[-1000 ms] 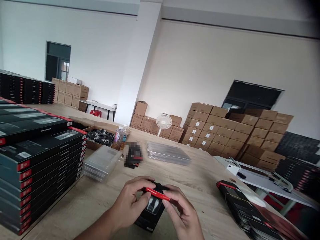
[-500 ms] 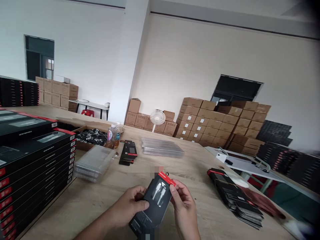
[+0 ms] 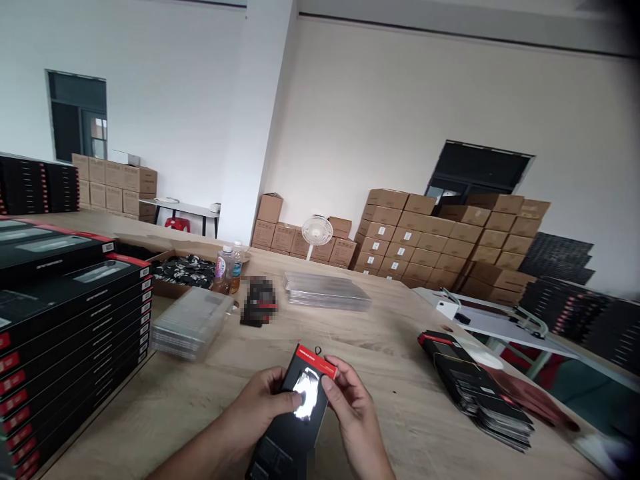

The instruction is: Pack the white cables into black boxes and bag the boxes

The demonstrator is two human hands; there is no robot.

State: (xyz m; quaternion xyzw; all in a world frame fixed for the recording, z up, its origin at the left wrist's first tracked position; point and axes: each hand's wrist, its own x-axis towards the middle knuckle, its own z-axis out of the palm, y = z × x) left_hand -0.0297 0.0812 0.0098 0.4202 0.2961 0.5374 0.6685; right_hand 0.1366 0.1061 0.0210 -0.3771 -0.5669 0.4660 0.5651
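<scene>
A slim black retail box (image 3: 293, 417) with a red top flap and a glossy window is held between both hands over the wooden table (image 3: 390, 353). My left hand (image 3: 263, 403) wraps its left side with the thumb on the window. My right hand (image 3: 350, 400) pinches the right edge just below the red flap. The box tilts away from me, red end up.
Tall stacks of black-and-red boxes (image 3: 70, 320) stand at the left. Clear plastic trays (image 3: 193, 323), (image 3: 327, 292), two bottles (image 3: 227, 269), a carton of dark parts (image 3: 183, 272) and a fanned pile of flat black packs (image 3: 475, 387) lie around. Cardboard cartons (image 3: 450, 243) and a fan (image 3: 317, 233) stand behind.
The box went from lying low with its red edge facing me to tilted upright, window toward me. Both hands kept their hold. The view swung slightly to the right.
</scene>
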